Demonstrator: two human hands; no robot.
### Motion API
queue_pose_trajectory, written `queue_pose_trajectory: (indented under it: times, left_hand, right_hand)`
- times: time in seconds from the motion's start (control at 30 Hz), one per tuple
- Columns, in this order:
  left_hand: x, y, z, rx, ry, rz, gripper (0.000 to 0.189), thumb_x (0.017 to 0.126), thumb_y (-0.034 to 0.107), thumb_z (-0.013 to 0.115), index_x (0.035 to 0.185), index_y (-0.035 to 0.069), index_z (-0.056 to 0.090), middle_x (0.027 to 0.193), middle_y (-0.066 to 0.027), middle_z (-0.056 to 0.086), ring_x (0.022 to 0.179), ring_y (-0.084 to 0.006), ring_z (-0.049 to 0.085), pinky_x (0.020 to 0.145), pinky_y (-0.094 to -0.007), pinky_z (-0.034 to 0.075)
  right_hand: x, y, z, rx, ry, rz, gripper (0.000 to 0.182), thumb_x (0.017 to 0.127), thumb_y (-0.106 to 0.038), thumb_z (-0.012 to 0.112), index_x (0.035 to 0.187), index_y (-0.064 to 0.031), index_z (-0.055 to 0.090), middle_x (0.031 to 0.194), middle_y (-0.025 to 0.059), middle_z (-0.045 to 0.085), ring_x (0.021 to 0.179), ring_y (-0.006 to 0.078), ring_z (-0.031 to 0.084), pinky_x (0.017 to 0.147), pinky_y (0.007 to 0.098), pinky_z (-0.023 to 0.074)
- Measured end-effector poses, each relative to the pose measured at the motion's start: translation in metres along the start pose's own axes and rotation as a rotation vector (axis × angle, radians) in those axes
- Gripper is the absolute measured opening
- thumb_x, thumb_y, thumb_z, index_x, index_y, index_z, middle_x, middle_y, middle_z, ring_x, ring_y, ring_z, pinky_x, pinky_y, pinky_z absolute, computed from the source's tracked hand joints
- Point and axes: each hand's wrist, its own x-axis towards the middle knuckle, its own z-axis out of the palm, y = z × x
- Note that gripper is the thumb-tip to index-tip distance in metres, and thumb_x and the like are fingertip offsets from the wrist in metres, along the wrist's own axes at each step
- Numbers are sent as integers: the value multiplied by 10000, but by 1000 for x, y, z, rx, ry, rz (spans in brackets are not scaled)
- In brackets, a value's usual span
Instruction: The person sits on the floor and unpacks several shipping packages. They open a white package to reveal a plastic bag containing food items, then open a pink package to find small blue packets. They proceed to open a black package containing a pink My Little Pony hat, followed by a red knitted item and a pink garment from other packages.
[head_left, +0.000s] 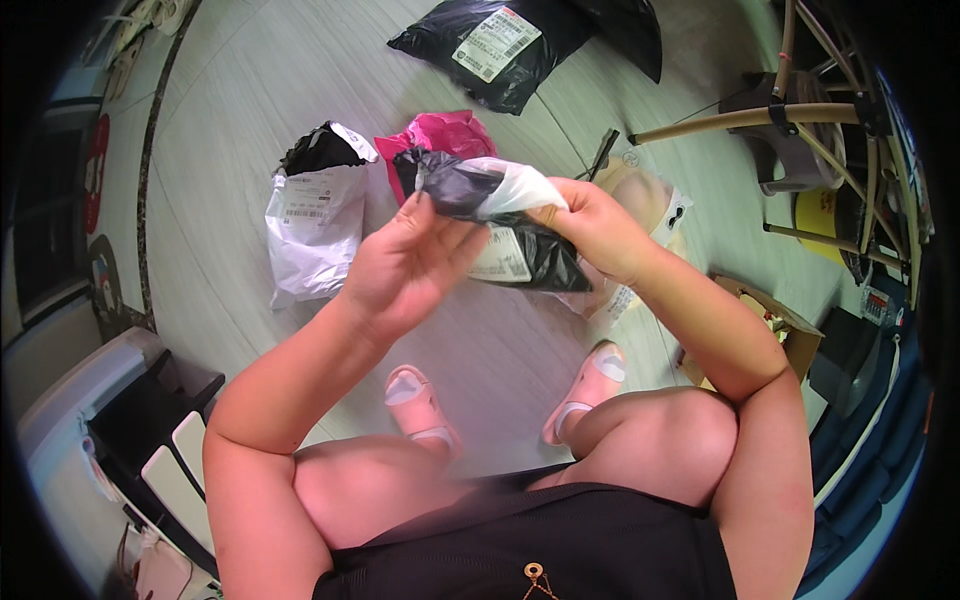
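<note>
In front of me, above the floor, I hold a crumpled black plastic mailer bag (544, 251) that bears a white printed label. A white translucent plastic part (517, 184) shows along its upper side; whether it is a lining or something inside, I cannot tell. My right hand (596, 221) pinches the white plastic at its right end. At the left end, my left hand (409, 259) has its thumb against the bag's edge, and its fingers pass beneath. Behind the bag lies a pink plastic mailer (450, 133). A white mailer bag (319, 225) with a torn, black-lined mouth is left of my left hand.
A larger black mailer (499, 45) lies farther out. Clear plastic packaging (652, 199) with beige contents is beside my right hand. An open cardboard box (795, 334) sits by my right elbow. Chair legs (742, 124) and a stool (799, 142) stand at right.
</note>
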Motion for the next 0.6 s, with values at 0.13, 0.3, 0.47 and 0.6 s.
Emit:
queue_pose_trajectory:
  times: [0.13, 0.3, 0.47, 0.6]
  left_hand:
    - [2, 9, -28, 109, 137, 115, 244, 1011, 190, 436, 1183, 74, 564, 1179, -49, 620, 1111, -184, 583, 979, -385, 463]
    - [23, 21, -58, 661, 331, 222, 209, 977, 171, 483, 1119, 56, 585, 968, -29, 668, 827, -109, 651, 724, -258, 536]
    - [11, -18, -85, 564, 768, -233, 132, 877, 157, 569, 883, 61, 659, 799, -35, 665, 685, -155, 649, 630, -325, 549]
    - [3, -49, -119, 924, 666, -323, 217, 955, 193, 484, 1025, 37, 617, 937, -61, 658, 854, -191, 634, 765, -349, 514]
  right_hand:
    - [-9, -3, -19, 366, 268, 152, 390, 982, -330, 551, 1171, 8, 596, 1056, 69, 677, 891, 123, 668, 755, 269, 547]
    - [-12, 10, 3, 578, 116, -8, 343, 1002, -259, 515, 1220, 2, 559, 1200, 92, 624, 1086, 170, 607, 980, 329, 481]
    - [-10, -28, -4, 668, 232, -336, 326, 1032, -234, 434, 1225, 9, 534, 1206, 100, 617, 1099, 186, 603, 977, 343, 486]
    - [-19, -48, -22, 533, 435, -424, 312, 1036, -235, 426, 1203, -1, 548, 1177, 91, 632, 1066, 173, 605, 959, 333, 471]
